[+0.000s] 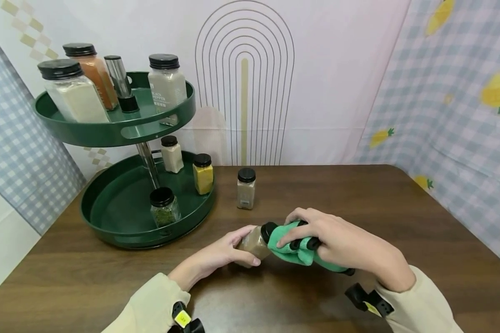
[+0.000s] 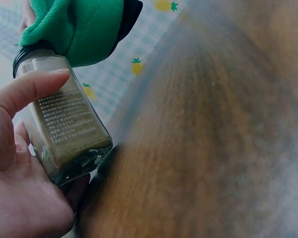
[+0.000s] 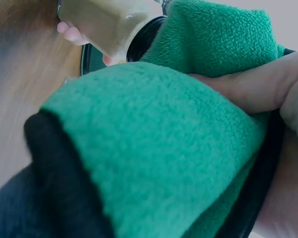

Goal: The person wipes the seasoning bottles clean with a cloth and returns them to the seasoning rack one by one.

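My left hand (image 1: 222,252) grips a square glass spice jar (image 1: 255,243) by its body, thumb along one face. The jar lies tilted above the table, its black lid (image 1: 268,231) pointing right. Tan powder fills much of it, and printed text shows on the glass (image 2: 70,116) in the left wrist view. My right hand (image 1: 325,233) holds a bunched green cloth (image 1: 291,245) with black edging. The cloth presses against the lid end and hides part of it. In the right wrist view the cloth (image 3: 154,129) folds around the thumb; the other fingers are mostly hidden.
A two-tier green turntable rack (image 1: 108,231) stands at the left. Jars and a metal grinder (image 1: 121,83) sit on its upper tier, smaller jars on its lower tier. Another black-lidded spice jar (image 1: 246,189) stands upright on the wooden table (image 1: 337,194) behind my hands.
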Demonstrator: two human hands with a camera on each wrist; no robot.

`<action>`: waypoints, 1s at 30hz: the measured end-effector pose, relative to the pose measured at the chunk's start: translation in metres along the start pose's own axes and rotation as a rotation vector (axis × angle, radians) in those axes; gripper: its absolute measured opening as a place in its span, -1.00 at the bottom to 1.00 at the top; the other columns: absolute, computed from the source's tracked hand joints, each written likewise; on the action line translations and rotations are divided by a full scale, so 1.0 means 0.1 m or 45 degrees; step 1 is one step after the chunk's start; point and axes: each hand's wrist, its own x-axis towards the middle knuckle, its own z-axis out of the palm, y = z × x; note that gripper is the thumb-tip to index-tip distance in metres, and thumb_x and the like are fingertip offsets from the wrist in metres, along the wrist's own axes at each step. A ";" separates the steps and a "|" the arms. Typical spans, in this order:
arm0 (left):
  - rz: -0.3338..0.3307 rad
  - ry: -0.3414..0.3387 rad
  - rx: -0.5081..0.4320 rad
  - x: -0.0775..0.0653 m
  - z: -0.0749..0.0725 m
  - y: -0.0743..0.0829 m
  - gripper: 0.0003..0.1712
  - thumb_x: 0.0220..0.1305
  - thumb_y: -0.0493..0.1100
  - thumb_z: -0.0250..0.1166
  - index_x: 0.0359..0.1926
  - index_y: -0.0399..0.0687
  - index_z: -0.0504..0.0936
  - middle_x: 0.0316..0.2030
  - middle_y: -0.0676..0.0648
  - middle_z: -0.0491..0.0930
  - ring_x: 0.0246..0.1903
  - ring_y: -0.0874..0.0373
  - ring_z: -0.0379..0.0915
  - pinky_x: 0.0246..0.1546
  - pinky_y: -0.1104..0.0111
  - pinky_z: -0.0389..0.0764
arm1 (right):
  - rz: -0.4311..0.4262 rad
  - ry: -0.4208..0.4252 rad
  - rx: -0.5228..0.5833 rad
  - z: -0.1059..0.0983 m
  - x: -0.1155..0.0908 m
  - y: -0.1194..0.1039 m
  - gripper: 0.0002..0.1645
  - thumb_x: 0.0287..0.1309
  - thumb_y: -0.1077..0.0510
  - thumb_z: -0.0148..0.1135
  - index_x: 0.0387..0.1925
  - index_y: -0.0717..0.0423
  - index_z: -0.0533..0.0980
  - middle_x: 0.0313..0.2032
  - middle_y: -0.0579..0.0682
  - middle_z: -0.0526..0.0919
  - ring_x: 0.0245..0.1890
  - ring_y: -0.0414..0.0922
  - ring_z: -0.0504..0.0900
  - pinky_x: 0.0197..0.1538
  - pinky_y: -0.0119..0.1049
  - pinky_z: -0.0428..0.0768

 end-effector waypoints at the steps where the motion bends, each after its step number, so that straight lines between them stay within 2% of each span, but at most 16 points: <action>1: -0.001 -0.001 -0.003 0.00 0.00 0.00 -0.33 0.07 -0.21 0.31 0.24 0.10 0.32 -0.04 -0.04 0.49 -0.06 0.12 0.37 -0.02 0.28 0.34 | 0.006 -0.005 -0.008 0.00 -0.01 0.01 0.00 -0.35 0.61 -0.25 -0.13 -0.48 0.56 -0.04 -0.25 0.44 -0.05 -0.21 0.44 -0.21 -0.36 0.43; 6: 0.010 0.010 0.003 0.01 0.00 -0.01 -0.32 0.06 -0.22 0.32 0.24 0.08 0.32 -0.03 -0.04 0.49 -0.06 0.12 0.37 -0.02 0.29 0.36 | 0.034 -0.009 -0.043 0.00 -0.03 0.04 -0.04 -0.29 0.61 -0.21 -0.17 -0.50 0.56 -0.09 -0.29 0.45 -0.07 -0.22 0.45 -0.17 -0.32 0.45; 11: -0.013 0.026 -0.002 -0.01 -0.01 -0.02 -0.30 0.06 -0.20 0.33 0.26 0.09 0.31 -0.02 -0.05 0.48 -0.04 0.11 0.35 -0.02 0.29 0.35 | 0.123 -0.025 -0.138 -0.03 -0.04 0.06 -0.15 -0.24 0.59 -0.07 -0.20 -0.42 0.59 -0.14 -0.19 0.50 -0.19 -0.15 0.46 -0.31 -0.32 0.39; 13: -0.021 0.028 -0.004 -0.01 -0.01 -0.02 -0.29 0.06 -0.19 0.33 0.26 0.10 0.31 -0.01 -0.05 0.48 -0.04 0.11 0.35 -0.02 0.29 0.35 | 0.163 0.024 -0.188 -0.04 -0.03 0.08 -0.17 -0.24 0.59 -0.06 -0.16 -0.38 0.59 -0.13 -0.14 0.51 -0.20 -0.12 0.46 -0.34 -0.31 0.37; 15: -0.017 0.026 -0.002 -0.01 -0.01 -0.01 -0.29 0.06 -0.18 0.33 0.26 0.10 0.31 0.00 -0.06 0.47 -0.03 0.10 0.35 -0.01 0.28 0.35 | 0.175 0.125 -0.204 -0.05 -0.03 0.09 -0.15 -0.21 0.59 -0.07 -0.08 -0.35 0.56 -0.09 -0.13 0.51 -0.16 -0.12 0.48 -0.31 -0.28 0.41; 17: -0.021 0.027 -0.002 -0.01 -0.01 -0.01 -0.30 0.06 -0.17 0.33 0.26 0.11 0.31 0.00 -0.06 0.47 -0.02 0.10 0.35 0.00 0.27 0.35 | 0.132 0.224 -0.168 -0.04 -0.02 0.08 -0.09 -0.21 0.60 -0.10 0.03 -0.34 0.50 -0.02 -0.13 0.48 -0.11 -0.15 0.49 -0.24 -0.25 0.46; 19: -0.018 0.022 -0.003 -0.01 -0.01 -0.01 -0.31 0.07 -0.17 0.33 0.25 0.12 0.31 0.01 -0.06 0.47 -0.02 0.10 0.35 0.01 0.27 0.34 | 0.070 0.273 -0.106 -0.01 0.00 0.06 -0.06 -0.20 0.61 -0.12 0.11 -0.33 0.45 0.02 -0.15 0.46 -0.07 -0.20 0.49 -0.13 -0.24 0.51; 23: -0.019 0.021 -0.023 -0.01 0.00 -0.01 -0.31 0.07 -0.18 0.33 0.24 0.15 0.32 0.01 -0.05 0.48 -0.01 0.10 0.36 0.03 0.26 0.33 | 0.014 0.200 -0.019 0.07 0.04 0.01 0.02 -0.23 0.62 -0.15 0.18 -0.35 0.40 0.07 -0.16 0.43 -0.01 -0.22 0.48 -0.04 -0.26 0.52; 30: -0.003 0.004 -0.035 -0.01 0.00 -0.01 -0.31 0.07 -0.19 0.32 0.25 0.11 0.31 -0.01 -0.05 0.48 -0.05 0.11 0.37 -0.01 0.28 0.36 | 0.093 0.152 -0.078 0.11 0.04 -0.02 0.03 -0.25 0.61 -0.15 0.18 -0.38 0.41 0.07 -0.15 0.46 -0.02 -0.18 0.51 -0.08 -0.26 0.53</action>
